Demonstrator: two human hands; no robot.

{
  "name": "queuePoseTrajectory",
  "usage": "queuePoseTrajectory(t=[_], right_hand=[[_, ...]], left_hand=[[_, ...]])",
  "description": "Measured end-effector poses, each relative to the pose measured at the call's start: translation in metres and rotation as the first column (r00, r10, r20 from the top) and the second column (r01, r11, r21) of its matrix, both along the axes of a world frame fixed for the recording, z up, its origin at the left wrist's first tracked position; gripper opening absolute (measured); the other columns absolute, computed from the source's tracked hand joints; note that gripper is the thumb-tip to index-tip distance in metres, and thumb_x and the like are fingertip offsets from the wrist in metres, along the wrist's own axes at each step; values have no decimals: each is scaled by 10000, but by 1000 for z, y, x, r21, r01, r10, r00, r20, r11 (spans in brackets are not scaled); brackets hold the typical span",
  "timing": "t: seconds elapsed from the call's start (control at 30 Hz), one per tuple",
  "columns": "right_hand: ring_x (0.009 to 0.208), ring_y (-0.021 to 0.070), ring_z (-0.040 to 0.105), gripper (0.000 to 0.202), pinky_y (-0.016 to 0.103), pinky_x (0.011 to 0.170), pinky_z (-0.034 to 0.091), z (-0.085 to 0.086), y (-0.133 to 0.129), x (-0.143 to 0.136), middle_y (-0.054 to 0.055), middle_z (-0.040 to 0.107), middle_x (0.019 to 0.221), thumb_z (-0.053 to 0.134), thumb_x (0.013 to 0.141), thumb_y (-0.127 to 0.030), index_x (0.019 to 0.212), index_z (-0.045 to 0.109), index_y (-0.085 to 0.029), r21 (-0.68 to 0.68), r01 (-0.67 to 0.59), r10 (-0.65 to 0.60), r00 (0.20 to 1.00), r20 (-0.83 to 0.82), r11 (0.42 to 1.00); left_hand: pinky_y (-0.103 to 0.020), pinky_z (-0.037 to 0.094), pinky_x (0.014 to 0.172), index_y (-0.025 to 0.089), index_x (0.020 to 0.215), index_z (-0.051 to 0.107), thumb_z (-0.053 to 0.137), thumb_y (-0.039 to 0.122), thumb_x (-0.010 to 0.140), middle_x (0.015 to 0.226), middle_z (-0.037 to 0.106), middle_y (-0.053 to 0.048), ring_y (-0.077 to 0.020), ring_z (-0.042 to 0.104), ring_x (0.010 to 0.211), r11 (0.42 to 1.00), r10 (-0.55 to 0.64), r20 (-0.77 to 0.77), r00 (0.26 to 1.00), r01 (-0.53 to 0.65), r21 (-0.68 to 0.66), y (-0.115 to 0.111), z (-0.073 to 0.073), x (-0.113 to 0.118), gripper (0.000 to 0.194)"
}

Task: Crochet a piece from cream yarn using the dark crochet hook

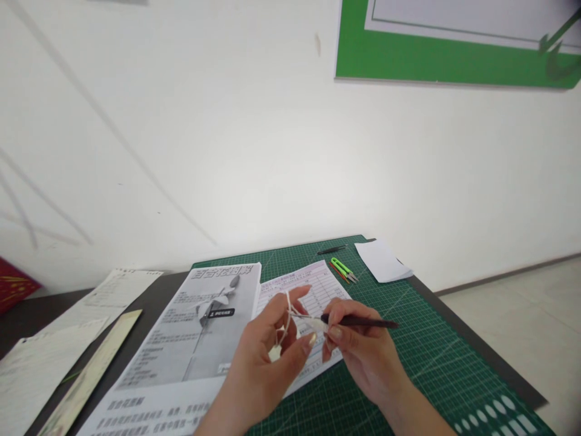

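white yarn (pixel 289 306) looped round left fingers (pixel 297 295)

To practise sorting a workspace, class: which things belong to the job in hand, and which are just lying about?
Seemingly in the job:
dark-handled tool, in right hand
white yarn, on left hand
perhaps the picture sheet

Apparently just lying about:
green snips
white paper
beige strip

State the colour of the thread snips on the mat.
The thread snips are bright green with silvery blades, best seen in the head view.
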State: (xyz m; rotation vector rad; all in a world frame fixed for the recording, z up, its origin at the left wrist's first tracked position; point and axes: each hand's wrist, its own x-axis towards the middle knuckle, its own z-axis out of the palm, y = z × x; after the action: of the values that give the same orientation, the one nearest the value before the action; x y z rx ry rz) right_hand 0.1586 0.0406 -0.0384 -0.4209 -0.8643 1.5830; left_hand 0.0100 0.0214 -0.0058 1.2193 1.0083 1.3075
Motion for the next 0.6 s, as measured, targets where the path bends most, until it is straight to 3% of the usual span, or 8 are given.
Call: queuePoseTrajectory(t=[0.13,0.4,0.6], right_hand=[[521,99,634,69,190,491,536,-1,0,0,-15,645,667,812,678,-174,705,751,-195,42,-25,23,998,51,999],[666,146,621,24,255,602,504,-3,-1,6,20,666,739,788,717,-207,736,774,-210,194,45,-88,971,221,980],[656,105,639,93,205,654,513,-6,-3,5,-3,695,746,762,762,-241,852,749,-222,80,89,-96,991,93,993]], left_hand=[[-274,435,603,272,1121,687,714,275,765,843,586,-20,-137,553,663,999,-35,50,998,36,-29,-3,-4,5,357],[-231,456,619,251,1105,692,730,194,745,759,572,15,-114,547,650,997,62,157,986,-54,-54,-5,5,11,366],[-255,465,710,257,1133,679,728,210,744,732,598,16,-143,578,717,993,115,85,990,-114,-10,-5,3,11,395]])
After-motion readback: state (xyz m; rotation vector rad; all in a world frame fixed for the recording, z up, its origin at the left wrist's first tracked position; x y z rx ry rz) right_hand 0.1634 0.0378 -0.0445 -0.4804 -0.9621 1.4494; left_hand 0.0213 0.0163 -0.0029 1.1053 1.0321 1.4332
